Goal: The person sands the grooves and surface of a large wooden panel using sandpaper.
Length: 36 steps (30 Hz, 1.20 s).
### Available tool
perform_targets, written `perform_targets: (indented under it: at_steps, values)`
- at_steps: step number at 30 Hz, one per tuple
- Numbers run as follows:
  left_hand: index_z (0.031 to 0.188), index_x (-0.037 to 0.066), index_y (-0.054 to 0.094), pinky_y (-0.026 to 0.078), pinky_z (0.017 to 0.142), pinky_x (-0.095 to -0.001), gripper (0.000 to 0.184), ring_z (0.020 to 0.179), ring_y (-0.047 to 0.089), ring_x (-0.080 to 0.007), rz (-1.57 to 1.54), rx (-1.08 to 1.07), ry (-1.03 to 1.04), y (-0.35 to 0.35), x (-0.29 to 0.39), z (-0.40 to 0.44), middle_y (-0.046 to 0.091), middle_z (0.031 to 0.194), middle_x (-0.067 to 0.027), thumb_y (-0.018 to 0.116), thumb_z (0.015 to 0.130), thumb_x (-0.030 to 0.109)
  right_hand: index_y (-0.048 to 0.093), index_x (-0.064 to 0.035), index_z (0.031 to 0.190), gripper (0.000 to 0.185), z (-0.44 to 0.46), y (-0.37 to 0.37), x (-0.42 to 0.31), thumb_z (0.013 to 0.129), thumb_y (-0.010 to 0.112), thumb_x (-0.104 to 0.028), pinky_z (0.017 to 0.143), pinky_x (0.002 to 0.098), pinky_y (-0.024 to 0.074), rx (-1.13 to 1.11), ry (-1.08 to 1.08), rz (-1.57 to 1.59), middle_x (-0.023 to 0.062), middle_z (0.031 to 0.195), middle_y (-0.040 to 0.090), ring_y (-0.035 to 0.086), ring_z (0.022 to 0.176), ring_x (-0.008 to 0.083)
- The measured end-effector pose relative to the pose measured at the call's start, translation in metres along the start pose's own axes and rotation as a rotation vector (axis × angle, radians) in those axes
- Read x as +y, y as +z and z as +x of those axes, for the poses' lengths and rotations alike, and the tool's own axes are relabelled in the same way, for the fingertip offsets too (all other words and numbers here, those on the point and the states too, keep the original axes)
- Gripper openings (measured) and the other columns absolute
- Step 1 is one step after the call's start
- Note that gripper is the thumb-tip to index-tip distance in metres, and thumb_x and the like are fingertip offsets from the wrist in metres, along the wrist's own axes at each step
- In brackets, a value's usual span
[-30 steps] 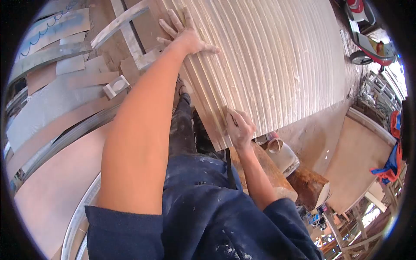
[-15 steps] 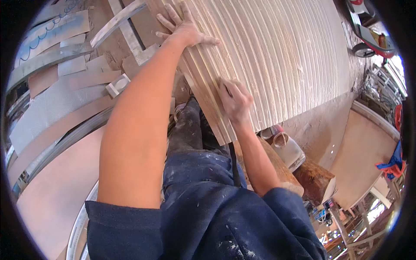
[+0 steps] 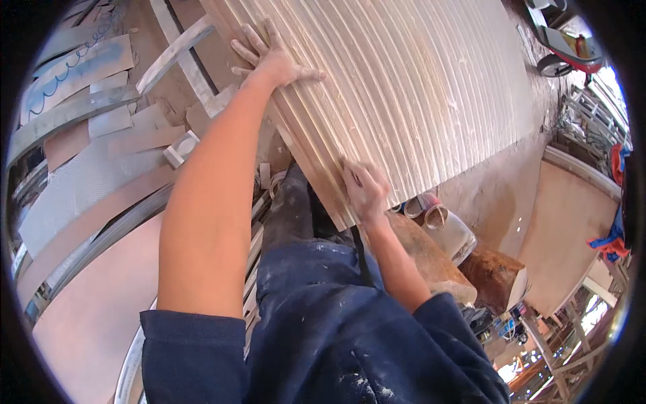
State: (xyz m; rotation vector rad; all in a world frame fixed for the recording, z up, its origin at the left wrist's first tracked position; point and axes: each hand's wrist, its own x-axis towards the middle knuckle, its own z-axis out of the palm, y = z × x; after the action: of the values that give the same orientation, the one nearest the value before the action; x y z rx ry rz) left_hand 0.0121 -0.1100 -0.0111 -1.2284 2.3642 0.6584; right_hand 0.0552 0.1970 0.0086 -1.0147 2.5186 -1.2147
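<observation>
Dusty floor (image 3: 488,185) around; ridged panel (image 3: 410,101) under both hands, ridges running away from body. Left hand (image 3: 272,66) splayed on it, farther up – right hand (image 3: 367,192) curled near close end, can't tell if gripping anything.

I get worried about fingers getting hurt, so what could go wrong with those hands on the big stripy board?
The spread left hand might slip, since it looks dusty. The curled right hand could get scraped by the grooved board. The board's corner looks close to the person's legs, so a sudden shift might bump them.
</observation>
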Motion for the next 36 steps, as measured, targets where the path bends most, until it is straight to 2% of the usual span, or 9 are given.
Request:
perform_targets:
  at_steps: [6, 8, 9, 16, 21, 25, 29, 32, 36]
  values:
    - [0.160, 0.017, -0.021, 0.007, 0.108, -0.0830, 0.168, 0.145, -0.026, -0.0559, -0.010, -0.018, -0.018, 0.002, -0.004, -0.004, -0.027, 0.161, -0.0300, 0.087, 0.046, 0.080, 0.076, -0.0076, 0.108, 0.025, 0.033, 0.016, 0.000, 0.083, 0.075, -0.005, 0.066, 0.0370, 0.0533, 0.005, -0.041, 0.072, 0.0154, 0.085, 0.068, 0.068, 0.074, 0.0295]
    - [0.159, 0.017, -0.022, 0.007, 0.109, -0.0827, 0.168, 0.146, -0.026, -0.0554, -0.003, -0.003, -0.010, 0.000, 0.001, 0.002, -0.027, 0.161, -0.0295, 0.087, 0.047, 0.079, 0.077, -0.0074, 0.106, 0.023, 0.025, 0.008, 0.003, 0.083, 0.076, -0.006, 0.063, 0.0376, 0.0522, -0.052, -0.024, 0.048, 0.0148, 0.083, 0.068, 0.067, 0.070, 0.0286]
    - [0.159, 0.016, -0.022, 0.006, 0.109, -0.0824, 0.169, 0.145, -0.026, -0.0560, -0.029, -0.016, 0.003, -0.004, 0.001, -0.003, -0.027, 0.161, -0.0305, 0.087, 0.047, 0.078, 0.076, -0.0010, 0.096, 0.013, 0.011, -0.002, -0.002, 0.083, 0.076, -0.003, 0.067, 0.0361, 0.0536, -0.069, 0.055, 0.020, 0.0169, 0.083, 0.069, 0.069, 0.073, 0.0278]
    - [0.159, 0.015, -0.022, 0.005, 0.110, -0.0816, 0.170, 0.145, -0.028, -0.0560, -0.020, -0.041, -0.018, -0.002, -0.003, -0.004, -0.027, 0.161, -0.0306, 0.088, 0.046, 0.078, 0.078, -0.0066, 0.093, 0.011, 0.048, 0.022, -0.008, 0.082, 0.077, -0.007, 0.060, 0.0385, 0.0514, 0.054, -0.016, 0.109, 0.0125, 0.074, 0.067, 0.066, 0.065, 0.0248]
    - [0.158, 0.018, -0.025, 0.008, 0.108, -0.0830, 0.169, 0.146, -0.026, -0.0545, -0.044, -0.014, -0.014, -0.006, -0.002, 0.001, -0.028, 0.161, -0.0290, 0.087, 0.047, 0.078, 0.075, -0.0107, 0.105, 0.021, -0.012, 0.001, 0.013, 0.085, 0.075, -0.009, 0.067, 0.0391, 0.0532, 0.032, 0.014, 0.044, 0.0095, 0.088, 0.069, 0.068, 0.076, 0.0287]
    - [0.159, 0.015, -0.022, 0.006, 0.110, -0.0819, 0.171, 0.145, -0.028, -0.0553, -0.058, -0.031, -0.007, -0.004, -0.001, -0.004, -0.029, 0.161, -0.0298, 0.089, 0.045, 0.076, 0.074, -0.0104, 0.103, 0.019, 0.041, 0.024, 0.001, 0.084, 0.075, -0.009, 0.069, 0.0402, 0.0525, -0.053, 0.042, 0.035, 0.0116, 0.087, 0.067, 0.067, 0.078, 0.0297]
    - [0.159, 0.015, -0.022, 0.006, 0.110, -0.0820, 0.171, 0.145, -0.026, -0.0559, -0.062, -0.034, -0.009, -0.006, -0.001, -0.005, -0.027, 0.161, -0.0297, 0.089, 0.045, 0.076, 0.076, -0.0037, 0.096, 0.014, 0.014, 0.009, 0.000, 0.082, 0.077, -0.003, 0.063, 0.0355, 0.0511, 0.014, 0.021, 0.020, 0.0139, 0.077, 0.066, 0.066, 0.069, 0.0275]
    - [0.160, 0.015, -0.021, 0.005, 0.110, -0.0816, 0.169, 0.145, -0.026, -0.0559, -0.044, -0.027, -0.016, -0.007, 0.001, -0.004, -0.026, 0.162, -0.0289, 0.089, 0.046, 0.075, 0.073, -0.0082, 0.103, 0.021, -0.014, 0.006, 0.008, 0.083, 0.074, -0.004, 0.065, 0.0409, 0.0507, 0.024, 0.101, 0.020, 0.0129, 0.086, 0.066, 0.064, 0.073, 0.0318]
    - [0.160, 0.015, -0.020, 0.005, 0.110, -0.0812, 0.169, 0.145, -0.027, -0.0555, -0.067, -0.025, -0.014, -0.003, -0.001, -0.005, -0.027, 0.162, -0.0281, 0.090, 0.046, 0.074, 0.075, -0.0093, 0.101, 0.021, 0.044, 0.028, -0.006, 0.081, 0.075, -0.002, 0.063, 0.0401, 0.0504, 0.035, 0.006, 0.019, 0.0129, 0.079, 0.063, 0.064, 0.068, 0.0296]
